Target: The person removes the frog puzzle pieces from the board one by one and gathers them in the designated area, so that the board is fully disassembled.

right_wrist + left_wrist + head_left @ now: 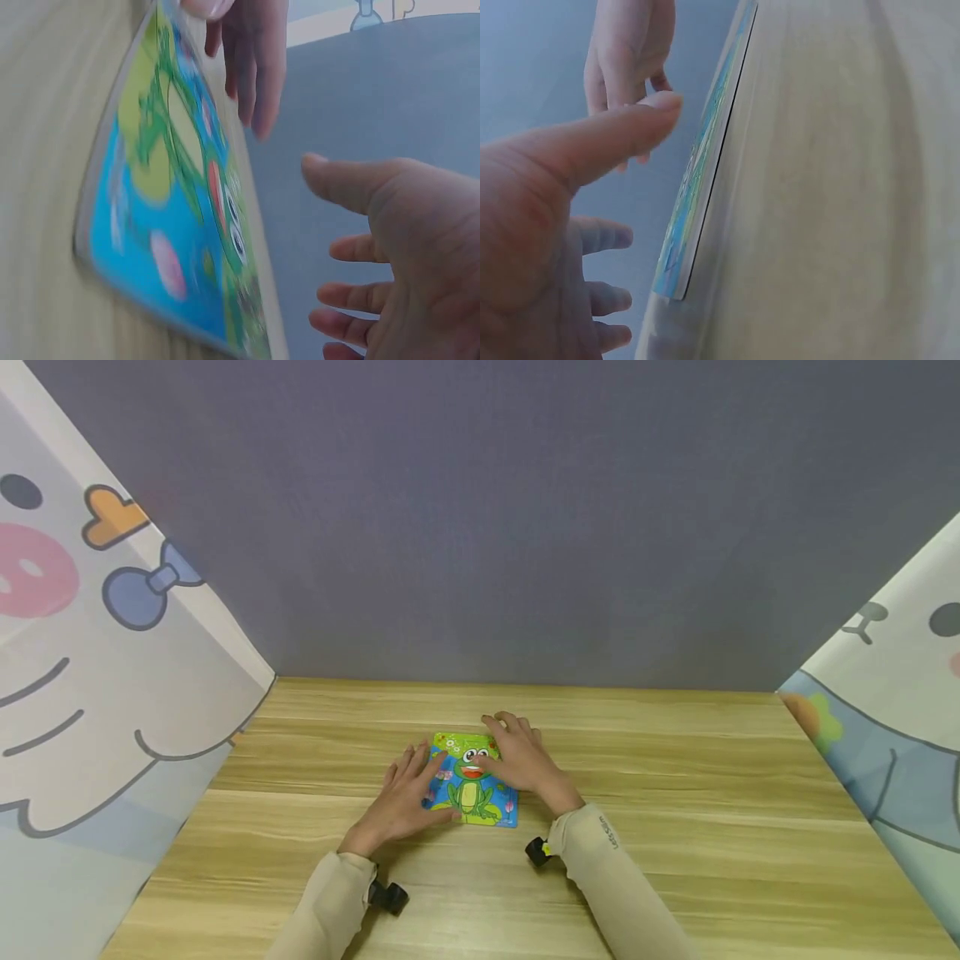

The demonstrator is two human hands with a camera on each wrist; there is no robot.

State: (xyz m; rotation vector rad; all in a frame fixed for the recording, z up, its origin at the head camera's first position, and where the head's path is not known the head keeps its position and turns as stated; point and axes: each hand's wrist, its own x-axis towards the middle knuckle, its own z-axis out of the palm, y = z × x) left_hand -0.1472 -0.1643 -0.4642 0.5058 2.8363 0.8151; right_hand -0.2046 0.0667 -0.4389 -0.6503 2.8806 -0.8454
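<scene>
A square, thin board with a bright green frog picture [471,795], which looks like a jigsaw puzzle, lies flat on the wooden table. My left hand [399,805] is at its left edge, thumb by the near edge and fingers spread. Over the upper right corner is my right hand [527,762], its thumb above the frog's face. In the right wrist view the right hand [397,255] stands apart from the board [150,217], with relaxed fingers. The left wrist view shows the left thumb [622,142] raised beside the board [694,187], gripping nothing.
The wood-grain table [675,793] extends to both sides. Behind it rises a grey wall panel [525,527]. Cartoon-printed panels [97,710] flank the table at left and right. Small black wrist devices [388,897] are strapped at both cuffs.
</scene>
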